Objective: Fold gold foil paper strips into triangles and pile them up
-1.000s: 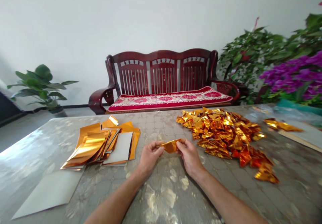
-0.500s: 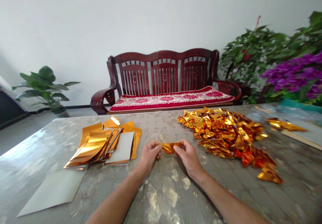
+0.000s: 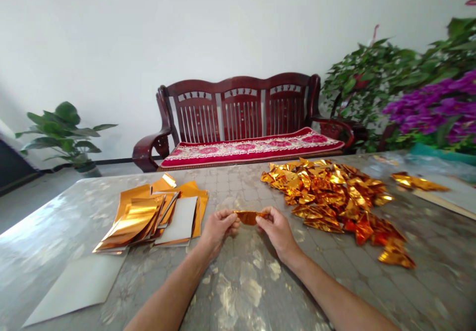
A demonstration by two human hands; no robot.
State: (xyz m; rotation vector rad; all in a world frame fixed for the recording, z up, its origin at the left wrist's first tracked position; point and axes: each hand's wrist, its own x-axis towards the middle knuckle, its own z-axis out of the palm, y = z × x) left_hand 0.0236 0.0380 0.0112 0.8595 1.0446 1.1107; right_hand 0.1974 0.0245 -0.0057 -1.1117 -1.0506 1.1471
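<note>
Just above the table, a small folded piece of gold foil paper [image 3: 247, 217] is stretched between my two hands. My left hand [image 3: 220, 228] pinches its left end between thumb and fingers. Its right end is gripped the same way by my right hand [image 3: 275, 229]. Left of my hands lies a loose stack of flat gold foil sheets [image 3: 139, 217], some with the pale backing up. To the right is a heap of folded gold foil pieces [image 3: 327, 187], pointed at their ends.
A pale sheet [image 3: 76, 286] lies at the table's left front. Another folded gold piece [image 3: 420, 182] rests at the far right, near clear plastic and a pale board [image 3: 451, 197]. Behind the table [image 3: 238, 271] stand a dark red wooden bench [image 3: 241, 107] and potted plants.
The folded foil has tilted, so its face now looks darker and narrower. Both hands keep their pinch at its ends. The view has shifted slightly.
</note>
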